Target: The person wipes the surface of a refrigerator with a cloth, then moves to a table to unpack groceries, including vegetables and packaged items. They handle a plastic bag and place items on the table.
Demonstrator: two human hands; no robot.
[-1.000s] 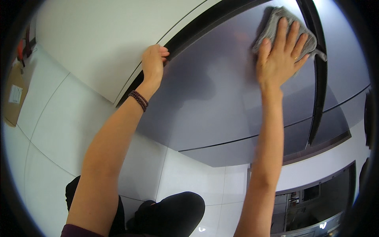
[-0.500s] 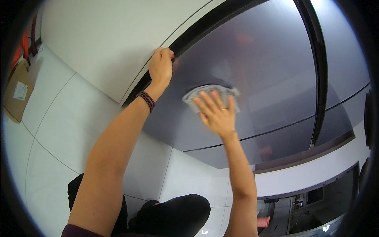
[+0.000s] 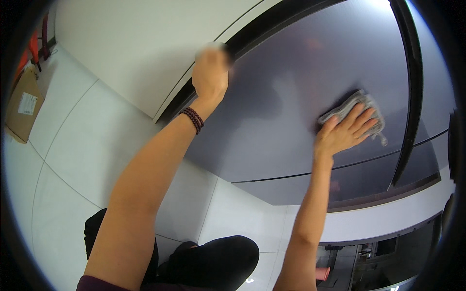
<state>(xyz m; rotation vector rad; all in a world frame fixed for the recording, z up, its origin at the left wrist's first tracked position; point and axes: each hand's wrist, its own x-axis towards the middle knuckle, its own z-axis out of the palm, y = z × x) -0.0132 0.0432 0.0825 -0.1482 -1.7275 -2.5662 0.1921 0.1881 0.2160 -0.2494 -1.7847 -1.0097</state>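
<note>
A glossy grey-blue door [image 3: 291, 106], like that of a large fridge or cabinet, fills the upper right. My right hand [image 3: 344, 133] lies flat on a grey cloth [image 3: 359, 106], fingers spread, pressing it against the door right of its middle. One corner of the cloth hangs loose beyond the fingers. At the dark edge strip [image 3: 257, 36] between the door and a pale panel [image 3: 131, 43], my left hand [image 3: 211, 77] is curled around the edge. Its fingertips are blurred. A dark braided bracelet [image 3: 193, 120] circles the left wrist.
A vertical black handle strip [image 3: 413, 82] runs down the door's right side. Pale floor tiles [image 3: 82, 145] lie below, with a cardboard box [image 3: 24, 109] at the far left. My dark-clothed knee [image 3: 213, 257] is below. Lower right are a white ledge [image 3: 378, 216] and a pink object [image 3: 322, 274].
My right hand has slid the grey cloth rightward across the door, toward the black strip. The view has shifted slightly. My left hand stays at the edge.
</note>
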